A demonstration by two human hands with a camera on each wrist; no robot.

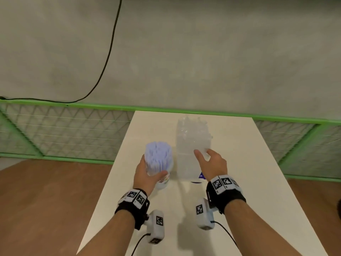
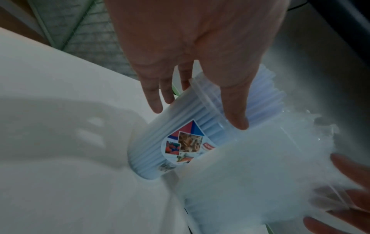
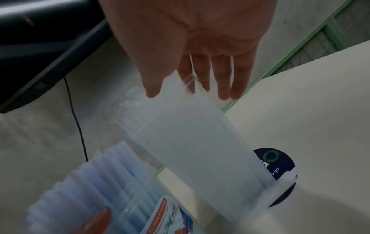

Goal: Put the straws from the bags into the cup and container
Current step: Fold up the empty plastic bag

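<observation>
Head view: on the table [image 1: 239, 163], the container [image 1: 163, 181] of pale blue straws [image 1: 158, 154] is clasped by the curled left hand [image 1: 145, 174] and the clear straws [image 1: 191, 141] upright in the cup [image 3: 280, 163] are loosely pinched by the right hand [image 1: 212, 165], such light, slippery bundles being judged best gripped mid-length.

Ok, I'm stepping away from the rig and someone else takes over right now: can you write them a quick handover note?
Left hand grips the container, which stands on the table packed with pale blue straws.
Right hand grips the bundle of clear straws standing in the cup beside it.
Done: both lots stand in their vessels.
Left: I cannot tell whether a bag still wraps the clear straws; if so, slide it off. Then let go of both.
</observation>
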